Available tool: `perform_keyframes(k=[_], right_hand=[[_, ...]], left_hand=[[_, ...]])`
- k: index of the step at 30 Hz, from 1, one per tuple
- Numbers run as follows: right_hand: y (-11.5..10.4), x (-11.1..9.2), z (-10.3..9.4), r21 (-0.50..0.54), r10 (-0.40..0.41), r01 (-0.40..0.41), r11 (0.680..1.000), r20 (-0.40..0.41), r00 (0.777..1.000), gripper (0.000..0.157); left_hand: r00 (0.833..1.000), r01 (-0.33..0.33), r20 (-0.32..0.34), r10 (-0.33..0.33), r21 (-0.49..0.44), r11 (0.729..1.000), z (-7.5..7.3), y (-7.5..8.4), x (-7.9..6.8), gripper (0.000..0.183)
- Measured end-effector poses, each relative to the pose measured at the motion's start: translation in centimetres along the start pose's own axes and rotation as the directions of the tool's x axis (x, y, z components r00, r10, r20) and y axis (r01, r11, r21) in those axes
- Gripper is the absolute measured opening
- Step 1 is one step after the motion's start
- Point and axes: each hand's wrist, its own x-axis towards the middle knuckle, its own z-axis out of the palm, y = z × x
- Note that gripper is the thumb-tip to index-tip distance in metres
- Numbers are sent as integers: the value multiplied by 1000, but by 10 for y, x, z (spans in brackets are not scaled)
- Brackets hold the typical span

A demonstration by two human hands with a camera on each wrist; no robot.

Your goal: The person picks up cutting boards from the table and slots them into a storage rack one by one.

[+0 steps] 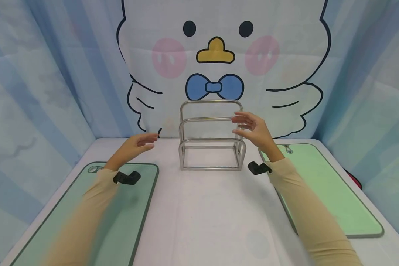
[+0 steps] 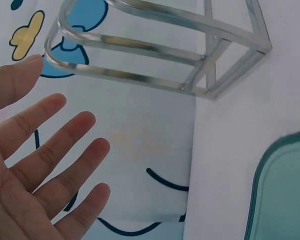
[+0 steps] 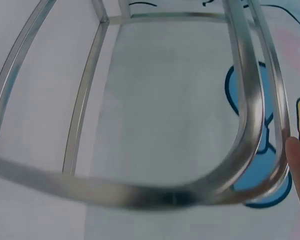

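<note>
Broadly, a patterned curtain (image 1: 296, 51) hangs behind a white table (image 1: 203, 210). On the table, a teal board (image 1: 134, 214) lies at the left and a light green board (image 1: 326, 188) at the right. Between them, near the back edge, a metal rack (image 1: 212, 140) stands upright. The right hand (image 1: 257, 131) is beside the rack's right side, thumb and fingers spread apart, holding nothing; whether its fingertips touch the bars, I cannot tell. The left hand (image 1: 131, 147), empty with fingers extended, hovers left of the rack, apart from it. Each wrist bears a small black device (image 1: 127, 178).
</note>
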Motion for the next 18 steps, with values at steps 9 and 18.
perform_keyframes(k=[9, 18], right_hand=[[-31, 6, 58, 97, -100, 92, 991, 88, 991, 52], [-49, -1, 129, 104, -41, 18, 994, 230, 972, 49]], left_hand=[[995, 64, -80, -51, 165, 984, -25, -16, -44, 48], [984, 148, -137, -115, 261, 954, -40, -40, -88, 44]])
